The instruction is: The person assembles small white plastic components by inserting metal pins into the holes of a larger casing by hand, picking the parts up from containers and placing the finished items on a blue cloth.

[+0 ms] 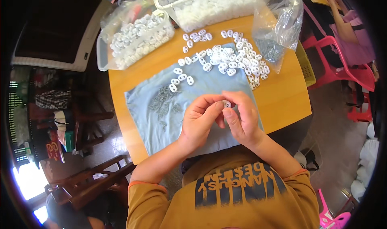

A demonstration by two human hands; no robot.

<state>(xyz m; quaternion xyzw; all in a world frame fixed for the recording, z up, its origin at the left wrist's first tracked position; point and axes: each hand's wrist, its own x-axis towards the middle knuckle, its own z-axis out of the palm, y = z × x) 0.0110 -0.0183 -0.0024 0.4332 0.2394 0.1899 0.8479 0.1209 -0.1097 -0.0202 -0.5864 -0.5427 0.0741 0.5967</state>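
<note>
Above the near part of a blue cloth (145, 120), my left hand (197, 122) and my right hand (246, 122) meet with bent fingers. Pinched between their fingertips is a small white oval plastic piece (227, 104) with holes in it. Fingers cover part of it, and anything else they hold is hidden. Beyond my hands lies a loose heap of similar white two-hole pieces (231, 60). Left of my left hand, small thin grey metal parts (164, 102) are scattered on the cloth; they look like pins or screws.
The wooden table (290, 104) carries a large clear bin (217, 13) and a smaller tub (141, 43), both full of white pieces. A plastic bag (272, 47) of grey parts lies at the far right. Beside the table are a pink chair (338, 64) and another person (348, 35).
</note>
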